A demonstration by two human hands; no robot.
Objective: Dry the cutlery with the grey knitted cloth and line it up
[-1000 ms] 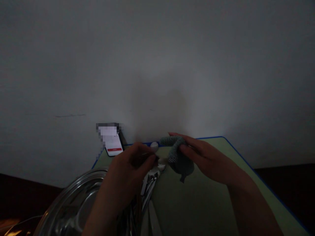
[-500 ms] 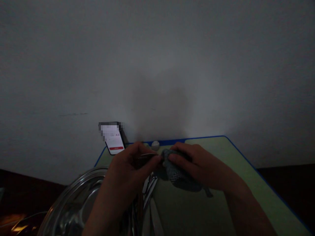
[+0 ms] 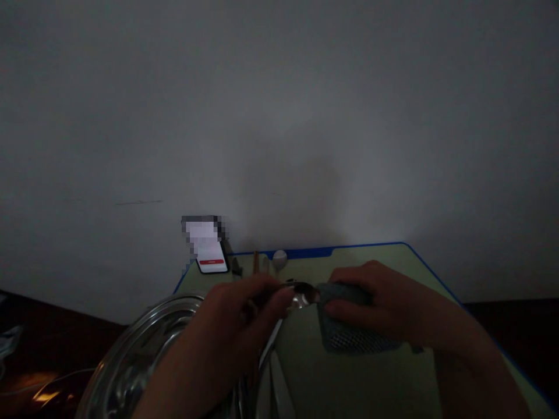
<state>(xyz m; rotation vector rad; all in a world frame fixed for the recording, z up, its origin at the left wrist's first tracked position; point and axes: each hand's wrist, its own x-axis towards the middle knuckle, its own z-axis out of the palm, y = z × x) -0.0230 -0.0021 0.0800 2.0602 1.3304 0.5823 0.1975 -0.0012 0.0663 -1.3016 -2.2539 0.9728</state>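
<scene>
Between my hands a shiny metal spoon (image 3: 304, 291) shows its rounded bowl, lying roughly crosswise above the table. My left hand (image 3: 240, 320) is closed on it, thumb and fingers pinching it from the left and hiding much of it. A grey checked cloth (image 3: 356, 339) is bunched in my right hand (image 3: 384, 302), thumb on the near side and fingers over the top. The cloth's left edge meets the spoon's right end. Below my left hand lies several pieces of cutlery (image 3: 279, 378), partly covered by the hand and forearm.
A large shiny metal bowl (image 3: 144, 337) stands at the left. A lit phone (image 3: 212, 256) leans against the wall (image 3: 288, 116) at the back left. Near the wall is a small round white object (image 3: 279, 258). The green table (image 3: 375, 384) has a blue edge.
My right hand and the cloth have moved right, away from my left hand, uncovering the spoon's bowl. My left hand has shifted slightly right and down. The view has shifted slightly too.
</scene>
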